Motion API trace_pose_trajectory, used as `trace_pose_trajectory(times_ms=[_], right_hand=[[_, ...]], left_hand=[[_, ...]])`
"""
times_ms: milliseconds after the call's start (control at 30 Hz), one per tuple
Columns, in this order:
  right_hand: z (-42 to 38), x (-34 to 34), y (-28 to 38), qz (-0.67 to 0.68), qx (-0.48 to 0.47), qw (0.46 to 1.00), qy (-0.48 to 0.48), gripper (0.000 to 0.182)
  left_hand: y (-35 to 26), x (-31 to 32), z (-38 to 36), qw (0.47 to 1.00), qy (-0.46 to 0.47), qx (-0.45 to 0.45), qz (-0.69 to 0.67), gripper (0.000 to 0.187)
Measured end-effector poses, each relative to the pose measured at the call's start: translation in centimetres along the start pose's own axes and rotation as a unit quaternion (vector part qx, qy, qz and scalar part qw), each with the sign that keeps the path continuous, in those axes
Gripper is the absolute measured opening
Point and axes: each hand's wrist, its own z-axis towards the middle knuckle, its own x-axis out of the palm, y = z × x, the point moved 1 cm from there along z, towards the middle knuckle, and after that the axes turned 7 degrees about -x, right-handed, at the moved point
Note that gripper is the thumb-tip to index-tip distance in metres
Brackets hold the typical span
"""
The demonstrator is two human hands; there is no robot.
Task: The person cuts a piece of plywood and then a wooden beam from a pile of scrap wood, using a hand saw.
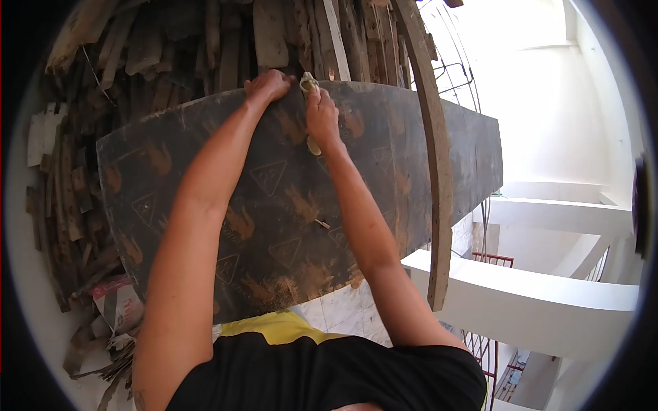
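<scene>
A dark sheet of shuttering plywood point(274, 157) with orange flame prints and triangle stamps lies in front of me. My left hand point(271, 85) is at its far edge, fingers curled down over the rim. Just to the right, my right hand point(322, 118) is closed around a hand tool point(310, 83) with a pale yellowish body. One end of that tool sticks out ahead of the fist near the far edge, the other behind it; I cannot tell its exact kind. Sawdust point(277, 293) is scattered along the sheet's near edge.
A long timber batten point(439, 171) crosses over the sheet on the right. Stacked old boards point(226, 41) fill the back and left side. A torn paper sack point(118, 301) lies lower left. White concrete beams point(541, 291) and red railings point(492, 259) stand to the right.
</scene>
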Motion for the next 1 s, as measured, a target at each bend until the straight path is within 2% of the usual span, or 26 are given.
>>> trace_pose_trajectory(times_ms=[67, 167, 233, 333, 400, 467, 533, 567, 633, 667, 700, 733, 767, 833, 867, 900, 933, 1000], right_hand=[[0.0, -0.2, -0.4, -0.023, -0.011, 1.000, -0.010, 0.042], [0.1, 0.2, -0.4, 0.030, 0.026, 0.999, 0.032, 0.041], [-0.7, -0.2, -0.1, 0.017, -0.014, 1.000, 0.002, 0.042], [-2.4, -1.1, 0.9, 0.005, -0.025, 1.000, -0.003, 0.042], [-6.1, -2.7, 1.5, -0.007, -0.001, 1.000, 0.014, 0.041], [-11.5, -5.3, 1.8, -0.037, -0.023, 0.999, 0.031, 0.042], [-15.7, -8.3, 4.3, -0.008, 0.020, 0.999, 0.045, 0.043], [-15.1, -8.2, 4.8, -0.008, 0.021, 0.999, 0.047, 0.043], [-13.2, -7.2, 4.8, 0.008, 0.053, 0.997, 0.049, 0.044], [-10.6, -5.5, 3.6, -0.008, -0.013, 0.999, 0.036, 0.043], [-7.0, -3.1, 2.0, -0.023, -0.082, 0.996, 0.024, 0.041], [-3.3, -0.8, 1.5, -0.030, -0.078, 0.996, 0.021, 0.038], [-1.2, 0.4, 0.8, -0.040, -0.067, 0.997, 0.018, 0.036], [-0.7, 0.4, 0.6, -0.029, -0.070, 0.997, 0.019, 0.036], [-0.7, 0.3, 0.4, -0.018, -0.068, 0.997, 0.016, 0.035], [-2.8, -0.8, -0.4, -0.050, -0.117, 0.992, 0.027, 0.036], [-6.0, -2.6, -1.1, -0.083, -0.168, 0.981, 0.038, 0.037], [-13.0, -6.8, 2.6, -0.019, -0.025, 0.999, 0.029, 0.032]], left_hand=[[0.1, 0.7, 0.3, 1.000, -0.004, 0.008, -0.001, 0.046], [0.4, 0.3, -0.7, 1.000, 0.008, 0.023, 0.018, 0.049], [0.5, 0.6, -1.1, 0.999, 0.005, 0.024, 0.035, 0.056], [0.8, 1.1, -0.6, 0.999, 0.018, 0.020, 0.019, 0.055], [2.2, 2.4, 1.7, 0.999, 0.026, 0.042, 0.001, 0.055], [3.7, 2.1, 4.2, 0.998, 0.033, 0.059, -0.015, 0.055], [4.2, 1.0, 5.2, 0.981, 0.124, 0.134, -0.068, 0.056], [4.1, -0.3, 3.8, 0.968, 0.164, 0.126, -0.141, 0.057], [4.2, -0.3, 2.7, 0.969, 0.168, 0.112, -0.145, 0.053], [4.0, -0.6, 2.4, 0.969, 0.161, 0.099, -0.157, 0.050], [3.6, -1.2, 2.2, 0.975, 0.147, 0.163, -0.034, 0.044], [3.6, -1.5, 3.0, 0.976, 0.143, 0.164, -0.029, 0.044], [3.8, -0.9, 4.3, 0.948, 0.147, 0.259, 0.111, 0.043], [3.9, -1.5, 3.4, 0.897, 0.142, 0.342, 0.243, 0.044], [4.5, -1.7, 2.8, 0.933, 0.156, 0.277, 0.170, 0.045], [4.7, -2.1, 1.9, 0.959, 0.166, 0.210, 0.094, 0.047], [4.8, -2.0, 2.0, 0.959, 0.163, 0.214, 0.090, 0.047], [6.1, -1.7, 2.5, 0.960, 0.182, 0.210, 0.031, 0.049]])
